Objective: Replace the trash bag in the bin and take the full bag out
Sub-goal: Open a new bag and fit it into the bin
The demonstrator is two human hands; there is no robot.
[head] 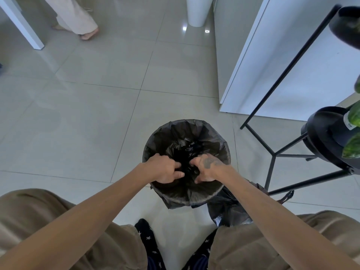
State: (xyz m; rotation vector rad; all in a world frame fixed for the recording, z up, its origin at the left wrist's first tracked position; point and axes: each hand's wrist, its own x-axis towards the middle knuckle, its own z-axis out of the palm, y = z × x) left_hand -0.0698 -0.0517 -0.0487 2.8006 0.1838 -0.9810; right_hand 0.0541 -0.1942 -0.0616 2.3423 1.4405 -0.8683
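A round bin stands on the tiled floor in front of me, lined with a black trash bag whose edge is folded over the rim. My left hand reaches into the bin on the near left and its fingers pinch the bag's plastic. My right hand, with a tattoo on its back, is inside on the near right and grips the plastic too. A second black bag, full and bunched, lies on the floor just right of the bin, partly hidden by my right forearm.
A black metal plant stand with pots stands to the right, close to the bin. A white cabinet is behind it. Another person's bare feet are at the far left, near a white post. A white cylinder stands at the back.
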